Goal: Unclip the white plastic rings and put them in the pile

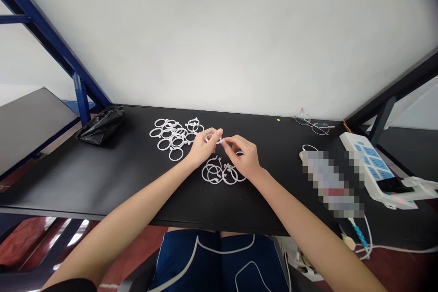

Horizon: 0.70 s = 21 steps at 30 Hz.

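Between my hands is a thin white plastic ring, which looks like a shower curtain ring with a small clasp. My left hand is closed on its left side, thumb on top. The fingertips of my right hand pinch its right end, near the clasp; the fingers partly hide it. To the left, a loose pile of similar white rings lies on the black table. A smaller group of white rings lies below my hands, some with their ends apart and partly covered by my right hand.
A crumpled black plastic bag sits at the far left. At the right are eyeglasses, a blurred-out phone-like object with a cable, and a white power strip. Blue metal frame bars rise at the left; a wall stands behind.
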Each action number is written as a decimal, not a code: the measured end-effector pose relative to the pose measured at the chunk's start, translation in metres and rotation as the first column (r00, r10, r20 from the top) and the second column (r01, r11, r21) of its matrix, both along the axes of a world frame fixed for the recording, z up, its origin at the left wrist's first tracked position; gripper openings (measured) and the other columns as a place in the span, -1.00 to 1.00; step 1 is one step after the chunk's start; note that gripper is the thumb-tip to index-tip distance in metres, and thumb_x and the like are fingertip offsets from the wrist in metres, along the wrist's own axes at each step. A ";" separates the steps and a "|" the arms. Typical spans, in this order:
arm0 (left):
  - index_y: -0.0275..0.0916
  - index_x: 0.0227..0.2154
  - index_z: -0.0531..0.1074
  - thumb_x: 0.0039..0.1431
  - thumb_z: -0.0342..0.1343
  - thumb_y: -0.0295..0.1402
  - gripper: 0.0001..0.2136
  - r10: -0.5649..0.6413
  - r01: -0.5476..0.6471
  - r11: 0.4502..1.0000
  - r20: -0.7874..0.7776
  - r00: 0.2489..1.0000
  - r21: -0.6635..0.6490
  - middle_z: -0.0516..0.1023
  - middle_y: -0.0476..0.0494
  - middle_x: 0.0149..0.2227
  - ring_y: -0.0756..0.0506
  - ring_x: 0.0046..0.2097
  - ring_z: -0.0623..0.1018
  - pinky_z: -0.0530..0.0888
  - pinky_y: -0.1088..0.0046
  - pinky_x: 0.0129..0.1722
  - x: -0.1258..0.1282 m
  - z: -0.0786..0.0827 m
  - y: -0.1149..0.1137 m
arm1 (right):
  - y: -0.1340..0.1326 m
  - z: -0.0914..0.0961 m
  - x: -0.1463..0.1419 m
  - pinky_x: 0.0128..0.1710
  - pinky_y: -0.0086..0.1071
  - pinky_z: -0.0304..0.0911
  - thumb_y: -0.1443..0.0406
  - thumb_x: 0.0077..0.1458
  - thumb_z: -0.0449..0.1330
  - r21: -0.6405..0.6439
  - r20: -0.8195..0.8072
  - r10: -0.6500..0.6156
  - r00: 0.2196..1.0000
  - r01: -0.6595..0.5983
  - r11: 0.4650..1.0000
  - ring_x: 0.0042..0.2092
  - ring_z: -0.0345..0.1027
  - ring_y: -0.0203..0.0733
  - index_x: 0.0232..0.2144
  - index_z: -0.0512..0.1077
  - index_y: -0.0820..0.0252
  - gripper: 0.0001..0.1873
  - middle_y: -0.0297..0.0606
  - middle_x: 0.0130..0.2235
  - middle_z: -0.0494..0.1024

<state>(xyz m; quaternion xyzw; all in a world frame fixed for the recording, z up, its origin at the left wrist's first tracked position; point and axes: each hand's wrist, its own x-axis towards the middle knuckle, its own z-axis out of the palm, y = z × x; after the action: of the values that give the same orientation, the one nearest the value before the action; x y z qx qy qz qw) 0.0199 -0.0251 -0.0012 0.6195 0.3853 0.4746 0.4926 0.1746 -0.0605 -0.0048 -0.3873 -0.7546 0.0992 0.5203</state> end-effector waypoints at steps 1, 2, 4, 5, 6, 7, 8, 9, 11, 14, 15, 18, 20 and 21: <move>-0.28 -0.49 0.37 0.11 0.04 0.17 -0.49 -0.004 0.004 1.000 0.020 1.000 -0.012 0.20 0.13 -0.71 0.10 -0.66 0.23 0.29 0.58 -0.63 0.000 -0.001 0.000 | 0.000 0.000 0.001 -0.44 -0.41 0.24 0.27 0.25 0.13 -0.019 0.003 0.002 1.000 -0.002 1.000 -0.54 0.24 -0.35 -0.34 0.46 0.16 -0.85 -0.34 -0.46 0.47; -0.27 -0.48 0.36 0.11 0.04 0.17 -0.49 -0.010 0.011 1.000 0.039 0.999 -0.022 0.19 0.13 -0.72 0.10 -0.66 0.22 0.29 0.59 -0.63 0.001 -0.001 0.000 | 0.000 0.000 0.001 -0.45 -0.42 0.22 0.25 0.26 0.12 -0.046 0.007 0.014 1.000 -0.014 0.999 -0.54 0.23 -0.35 -0.37 0.43 0.16 -0.82 -0.36 -0.48 0.45; -0.27 -0.47 0.36 0.13 0.04 0.16 -0.50 -0.031 0.034 0.999 0.071 0.997 -0.037 0.16 0.14 -0.73 0.10 -0.67 0.21 0.30 0.59 -0.62 0.001 -0.003 0.001 | 0.000 -0.001 0.003 -0.48 -0.43 0.17 0.23 0.29 0.08 -0.122 0.012 0.056 0.998 -0.054 0.991 -0.55 0.19 -0.36 -0.40 0.38 0.16 -0.78 -0.40 -0.53 0.38; -0.27 -0.47 0.36 0.14 0.04 0.14 -0.51 -0.048 0.051 0.998 0.085 0.995 -0.042 0.15 0.15 -0.74 0.11 -0.67 0.20 0.31 0.59 -0.62 0.001 -0.003 0.001 | 0.000 -0.001 0.004 -0.50 -0.44 0.14 0.22 0.30 0.06 -0.159 0.012 0.079 0.997 -0.076 0.984 -0.56 0.16 -0.37 -0.40 0.35 0.15 -0.77 -0.43 -0.55 0.33; -0.27 -0.46 0.36 0.15 0.04 0.14 -0.52 -0.073 0.078 0.996 0.099 0.992 -0.047 0.13 0.16 -0.74 0.11 -0.68 0.19 0.32 0.58 -0.61 0.001 -0.003 0.001 | 0.000 -0.002 0.004 -0.51 -0.44 0.11 0.22 0.31 0.05 -0.189 0.012 0.098 0.995 -0.094 0.977 -0.57 0.13 -0.37 -0.40 0.33 0.15 -0.77 -0.45 -0.57 0.29; -0.27 -0.46 0.36 0.15 0.04 0.13 -0.52 -0.106 0.113 0.992 0.115 0.988 -0.055 0.12 0.17 -0.74 0.11 -0.68 0.18 0.33 0.58 -0.61 0.001 -0.003 0.001 | -0.001 -0.003 0.005 -0.52 -0.44 0.09 0.21 0.32 0.03 -0.208 0.011 0.111 0.994 -0.107 0.972 -0.58 0.10 -0.37 -0.39 0.31 0.14 -0.77 -0.46 -0.57 0.25; -0.27 -0.45 0.36 0.15 0.03 0.13 -0.52 -0.143 0.153 0.986 0.136 0.980 -0.066 0.11 0.18 -0.74 0.11 -0.69 0.17 0.33 0.57 -0.61 0.001 -0.003 0.000 | -0.001 -0.003 0.005 -0.53 -0.45 0.07 0.20 0.32 0.02 -0.216 0.009 0.119 0.993 -0.114 0.970 -0.58 0.07 -0.37 -0.39 0.30 0.13 -0.77 -0.47 -0.58 0.23; -0.26 -0.45 0.35 0.15 0.03 0.14 -0.52 -0.179 0.193 0.978 0.161 0.971 -0.081 0.09 0.19 -0.74 0.11 -0.69 0.15 0.34 0.56 -0.61 0.001 -0.003 0.000 | -0.001 -0.003 0.005 -0.53 -0.45 0.06 0.20 0.33 0.02 -0.217 0.006 0.126 0.992 -0.122 0.969 -0.58 0.06 -0.37 -0.39 0.29 0.13 -0.76 -0.47 -0.58 0.23; -0.26 -0.45 0.34 0.14 0.01 0.16 -0.50 -0.224 0.250 0.962 0.208 0.952 -0.109 0.05 0.21 -0.74 0.12 -0.70 0.12 0.34 0.55 -0.62 0.002 -0.002 -0.001 | -0.002 -0.004 0.005 -0.54 -0.45 0.06 0.19 0.33 0.00 -0.217 -0.002 0.141 0.990 -0.138 0.966 -0.58 0.08 -0.37 -0.38 0.28 0.12 -0.77 -0.47 -0.58 0.24; -0.26 -0.44 0.33 0.14 0.03 0.15 -0.51 -0.225 0.258 0.959 0.235 0.946 -0.118 0.02 0.23 -0.74 0.12 -0.71 0.10 0.33 0.55 -0.62 0.002 -0.001 -0.003 | -0.002 -0.004 0.005 -0.54 -0.46 0.08 0.20 0.34 -0.01 -0.224 -0.012 0.150 0.989 -0.149 0.963 -0.59 0.12 -0.37 -0.38 0.26 0.12 -0.77 -0.48 -0.58 0.24; -0.26 -0.43 0.33 0.14 0.04 0.15 -0.52 -0.224 0.255 0.961 0.234 0.946 -0.112 0.01 0.24 -0.74 0.12 -0.71 0.10 0.32 0.55 -0.63 0.002 -0.001 -0.003 | -0.002 -0.003 0.005 -0.54 -0.46 0.09 0.20 0.34 -0.01 -0.227 -0.014 0.151 0.988 -0.150 0.962 -0.59 0.13 -0.37 -0.38 0.26 0.12 -0.77 -0.48 -0.58 0.24; -0.26 -0.43 0.33 0.15 0.05 0.13 -0.53 -0.224 0.249 0.965 0.228 0.947 -0.086 0.01 0.25 -0.74 0.13 -0.71 0.10 0.31 0.56 -0.63 0.002 -0.001 -0.003 | -0.002 -0.004 0.005 -0.53 -0.46 0.11 0.20 0.34 -0.01 -0.238 -0.017 0.157 0.987 -0.156 0.959 -0.58 0.17 -0.37 -0.37 0.25 0.12 -0.78 -0.48 -0.57 0.25; -0.27 -0.43 0.33 0.17 0.04 0.11 -0.54 -0.228 0.250 0.965 0.225 0.947 -0.073 0.01 0.25 -0.73 0.13 -0.72 0.09 0.31 0.56 -0.62 0.002 -0.001 -0.003 | -0.002 -0.004 0.005 -0.53 -0.46 0.12 0.20 0.34 -0.02 -0.244 -0.018 0.157 0.987 -0.156 0.957 -0.58 0.19 -0.36 -0.37 0.24 0.12 -0.78 -0.47 -0.57 0.25; -0.27 -0.43 0.33 0.17 0.04 0.10 -0.55 -0.231 0.252 0.965 0.225 0.947 -0.070 0.01 0.25 -0.73 0.14 -0.72 0.09 0.31 0.56 -0.62 0.002 -0.001 -0.004 | -0.003 -0.004 0.005 -0.53 -0.46 0.12 0.20 0.35 -0.02 -0.245 -0.018 0.156 0.988 -0.156 0.957 -0.58 0.19 -0.36 -0.37 0.24 0.12 -0.77 -0.47 -0.57 0.25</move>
<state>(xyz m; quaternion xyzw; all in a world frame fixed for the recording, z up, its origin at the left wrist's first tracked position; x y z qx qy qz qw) 0.0218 -0.0287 -0.0023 0.5823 0.2737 0.4555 0.6153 0.1795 -0.0632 -0.0083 -0.3883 -0.7649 0.2323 0.4585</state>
